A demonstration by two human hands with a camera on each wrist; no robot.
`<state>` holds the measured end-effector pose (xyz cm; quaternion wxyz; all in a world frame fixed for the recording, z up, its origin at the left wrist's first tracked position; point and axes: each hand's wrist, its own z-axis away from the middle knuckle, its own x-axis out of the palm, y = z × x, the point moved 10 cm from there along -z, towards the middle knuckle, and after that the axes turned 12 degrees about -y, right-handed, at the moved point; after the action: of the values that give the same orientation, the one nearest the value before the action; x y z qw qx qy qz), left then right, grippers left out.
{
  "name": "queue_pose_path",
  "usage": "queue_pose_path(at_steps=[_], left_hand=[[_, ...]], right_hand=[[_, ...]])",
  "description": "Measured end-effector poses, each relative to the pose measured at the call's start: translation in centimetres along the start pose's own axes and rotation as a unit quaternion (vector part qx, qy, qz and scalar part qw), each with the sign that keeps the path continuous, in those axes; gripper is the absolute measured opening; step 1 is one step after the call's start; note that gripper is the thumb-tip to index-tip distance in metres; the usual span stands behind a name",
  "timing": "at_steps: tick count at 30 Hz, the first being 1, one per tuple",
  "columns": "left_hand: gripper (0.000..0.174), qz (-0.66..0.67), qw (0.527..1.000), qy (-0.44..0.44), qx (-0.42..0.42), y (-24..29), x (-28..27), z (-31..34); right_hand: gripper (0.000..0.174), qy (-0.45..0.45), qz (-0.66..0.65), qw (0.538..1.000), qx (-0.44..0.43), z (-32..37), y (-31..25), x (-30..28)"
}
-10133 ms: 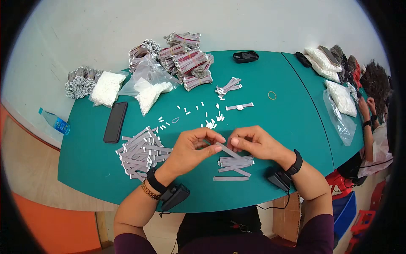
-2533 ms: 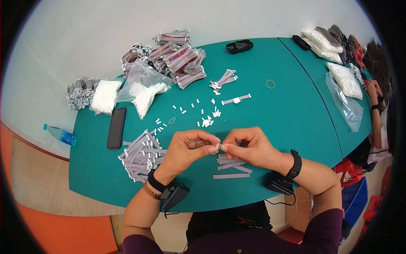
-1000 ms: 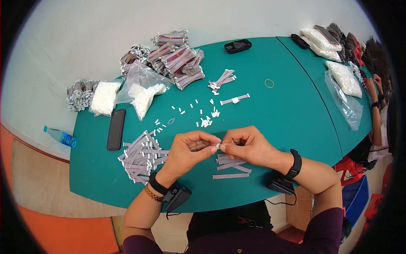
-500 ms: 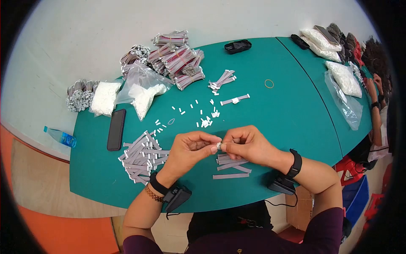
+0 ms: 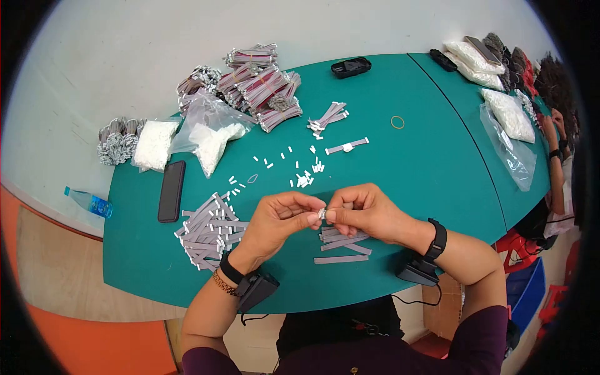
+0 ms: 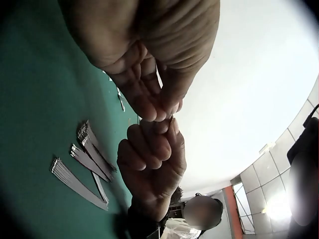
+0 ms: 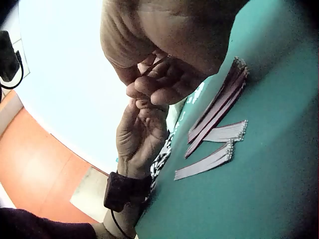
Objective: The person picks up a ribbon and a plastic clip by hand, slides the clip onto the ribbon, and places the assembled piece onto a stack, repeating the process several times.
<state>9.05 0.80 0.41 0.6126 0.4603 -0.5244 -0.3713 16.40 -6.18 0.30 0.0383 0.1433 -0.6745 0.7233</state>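
Note:
Between the fingertips of both hands is a small whitish piece [image 5: 322,214], mostly covered by the fingers. My left hand [image 5: 281,224] pinches it from the left, and my right hand [image 5: 369,215] pinches it from the right. Just below the right hand lie flat grey strips [image 5: 340,259], also visible in the left wrist view as strips [image 6: 79,184] and in the right wrist view as strips [image 7: 207,162]. A loose pile of grey strips with white ends [image 5: 209,231] is beside the left forearm. Small white pieces [image 5: 304,181] are scattered beyond the hands.
A phone [image 5: 171,191], bags of white pieces [image 5: 154,144] and banded strip bundles [image 5: 265,87] stand on the green table [image 5: 419,169]. Farther back are a black case [image 5: 351,67] and a rubber band [image 5: 397,122]. Another person's hands [image 5: 556,128] show at the far right.
Earlier a long grey strip slanted between my hands; now only a small whitish piece shows at the fingertips. Over the last second the hands have barely moved, and the piece has turned slightly.

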Motion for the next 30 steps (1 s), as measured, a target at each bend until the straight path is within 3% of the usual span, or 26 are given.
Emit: queue_pose_path(at_steps=[30], left_hand=[[0.019, 0.001, 1.000, -0.014, 0.016, 0.06, 0.11, -0.03]], right_hand=[[0.015, 0.024, 0.058, 0.998, -0.032, 0.24, -0.58, -0.15]])
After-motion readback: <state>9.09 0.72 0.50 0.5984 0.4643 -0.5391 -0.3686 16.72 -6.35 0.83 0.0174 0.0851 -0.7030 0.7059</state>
